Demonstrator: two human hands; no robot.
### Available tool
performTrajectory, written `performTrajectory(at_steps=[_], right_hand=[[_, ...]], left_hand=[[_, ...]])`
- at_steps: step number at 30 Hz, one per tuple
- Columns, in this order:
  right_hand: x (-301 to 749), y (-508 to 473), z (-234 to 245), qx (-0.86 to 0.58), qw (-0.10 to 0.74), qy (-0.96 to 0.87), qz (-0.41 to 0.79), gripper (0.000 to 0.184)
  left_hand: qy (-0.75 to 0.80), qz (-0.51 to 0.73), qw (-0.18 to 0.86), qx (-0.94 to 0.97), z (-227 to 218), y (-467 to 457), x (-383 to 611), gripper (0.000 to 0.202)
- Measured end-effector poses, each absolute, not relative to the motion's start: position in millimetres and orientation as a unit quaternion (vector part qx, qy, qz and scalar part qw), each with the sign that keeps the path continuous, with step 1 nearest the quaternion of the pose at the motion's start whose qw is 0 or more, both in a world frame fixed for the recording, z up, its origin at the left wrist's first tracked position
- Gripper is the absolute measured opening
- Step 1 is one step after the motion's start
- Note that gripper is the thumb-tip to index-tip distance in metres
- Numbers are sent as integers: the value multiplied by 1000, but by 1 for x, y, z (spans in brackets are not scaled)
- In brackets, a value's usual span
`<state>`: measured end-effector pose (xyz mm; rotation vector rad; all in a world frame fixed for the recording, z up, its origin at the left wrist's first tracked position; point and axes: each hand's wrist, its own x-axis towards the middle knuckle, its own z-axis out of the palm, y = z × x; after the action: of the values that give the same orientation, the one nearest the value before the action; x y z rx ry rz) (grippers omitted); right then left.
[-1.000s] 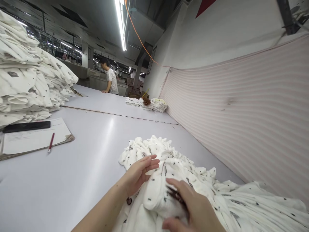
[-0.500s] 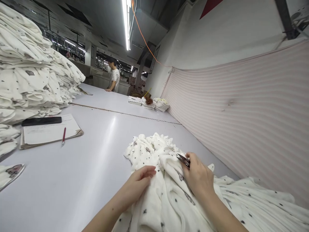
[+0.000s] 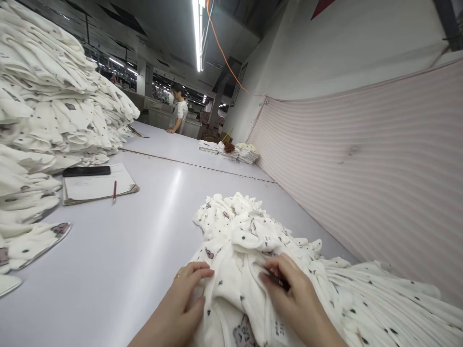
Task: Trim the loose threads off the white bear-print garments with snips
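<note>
White fleece garment pieces (image 3: 231, 294) with dark spots and small bear prints lie bunched in front of me. My left hand (image 3: 184, 294) rests against their left edge. Its fingers are bent a little, the thumb stands apart, and nothing is gripped. Deeper in the folds, my right hand (image 3: 292, 289) is closed around small dark thread snips (image 3: 280, 280). Mostly the palm and fingers hide them, and the blades cannot be made out. The right thumb and fingertips are close to a fold of the cloth. A "2XL" print shows on the fabric below that hand.
Tall stacks of the same white fabric (image 3: 72, 111) stand at left. Beside them are a paper pad (image 3: 90, 189), a black phone (image 3: 87, 171) and a red pen (image 3: 115, 192). Folded bundles (image 3: 227, 152) and a person (image 3: 179, 111) are farther off. A pink striped cloth (image 3: 354, 168) hangs at right.
My right hand has moved down and left into the folds, covering most of the snips. My left hand has drawn back toward me, its fingers now bent over. A garment layer has shifted.
</note>
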<state>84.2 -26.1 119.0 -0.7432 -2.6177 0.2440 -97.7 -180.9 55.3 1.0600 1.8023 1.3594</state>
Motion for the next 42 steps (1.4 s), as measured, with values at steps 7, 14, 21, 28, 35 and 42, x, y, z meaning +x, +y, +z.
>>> performTrajectory(at_steps=[7, 14, 21, 28, 35, 42], right_hand=[[72, -54, 113, -261, 130, -957, 1, 21], [69, -37, 145, -280, 114, -923, 238, 23], [109, -44, 143, -357, 181, -906, 135, 21], [106, -17, 168, -358, 223, -892, 164, 23], [112, -37, 160, -332, 227, -914, 48, 9], [96, -88, 83, -115, 171, -977, -58, 42]], left_hand=[[666, 566, 336, 351, 51, -201, -94, 39], [714, 523, 152, 440, 49, -189, -65, 44], [722, 521, 125, 438, 63, -173, -64, 42], [686, 554, 141, 451, 69, -167, -38, 45], [573, 689, 294, 332, 66, -177, -11, 71], [551, 797, 196, 146, 8, -232, -3, 41]])
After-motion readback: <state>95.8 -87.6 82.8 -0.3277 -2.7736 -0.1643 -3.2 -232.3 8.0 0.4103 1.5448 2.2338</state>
